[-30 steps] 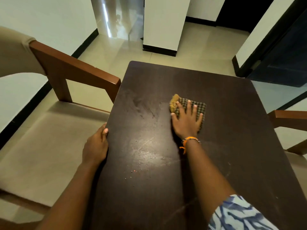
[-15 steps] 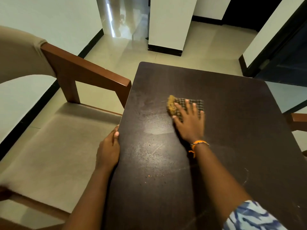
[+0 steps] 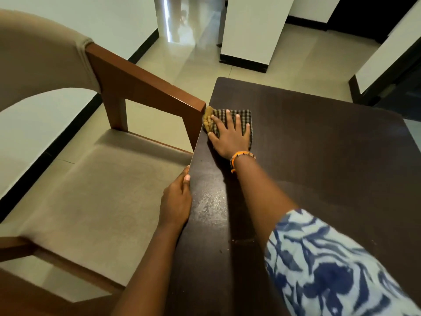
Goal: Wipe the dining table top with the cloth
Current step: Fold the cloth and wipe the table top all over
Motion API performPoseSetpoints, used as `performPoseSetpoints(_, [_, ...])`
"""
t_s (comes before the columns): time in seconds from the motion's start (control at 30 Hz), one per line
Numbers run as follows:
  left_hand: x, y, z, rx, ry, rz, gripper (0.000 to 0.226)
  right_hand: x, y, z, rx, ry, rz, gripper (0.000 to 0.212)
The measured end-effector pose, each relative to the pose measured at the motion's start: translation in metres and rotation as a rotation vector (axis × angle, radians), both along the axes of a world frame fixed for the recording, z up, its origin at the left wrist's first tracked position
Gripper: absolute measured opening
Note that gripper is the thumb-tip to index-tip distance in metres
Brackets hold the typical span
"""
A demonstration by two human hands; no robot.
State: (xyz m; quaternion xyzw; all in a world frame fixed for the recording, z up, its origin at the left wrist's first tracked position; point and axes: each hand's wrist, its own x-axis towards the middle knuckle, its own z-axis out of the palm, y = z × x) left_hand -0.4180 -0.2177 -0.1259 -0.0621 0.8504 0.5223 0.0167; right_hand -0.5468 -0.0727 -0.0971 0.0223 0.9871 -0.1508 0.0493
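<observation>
Dark wood-grain dining table top (image 3: 319, 156), matte, with a dull smeared patch and a few small specks near the left edge.

Checked cloth (image 3: 247, 119) — brown-and-cream weave with a mustard border, folded flat, lying at the table's far left edge, its bunched end just beside the chair armrest (image 3: 145, 87).

Right hand (image 3: 230, 137) — palm down on the cloth, fingers spread, pressing rather than gripping; orange bracelet (image 3: 241, 156) at the wrist, patterned blue-and-white sleeve (image 3: 330, 265) above.

Left hand (image 3: 176, 204) — curled loosely over the table's left edge, thumb on top, steadying; nothing held.

Armchair (image 3: 91, 190) — beige upholstery, reddish-brown frame, drawn close against the table's left side.

Handling note, as a judgement: the wipe is at the limit of its leftward reach. Keep the palm flat and the pressure even, run the cloth along the very edge without letting its border snag the armrest, then work back in overlapping passes toward the smeared patch and specks nearer the body.
</observation>
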Motion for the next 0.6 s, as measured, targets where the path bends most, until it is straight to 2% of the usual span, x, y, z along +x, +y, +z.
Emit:
performPoseSetpoints(0.1, [-0.001,-0.001,-0.001,0.041,-0.027,0.006,0.041,-0.014,0.005,0.002,0.0,-0.079,0.065,0.055])
performPoseSetpoints(0.33, [-0.004,-0.004,0.005,0.19,-0.065,-0.007,0.037,0.046,-0.016,-0.011,0.021,0.023,0.168,0.054])
performPoseSetpoints(0.47, [0.003,-0.013,0.011,0.38,-0.243,0.193,0.037,0.08,-0.019,-0.008,0.028,0.026,0.253,0.054])
performPoseSetpoints(0.6, [0.027,-0.025,0.014,0.226,-0.249,0.112,0.034,0.104,-0.009,-0.007,0.036,0.042,0.29,0.054])
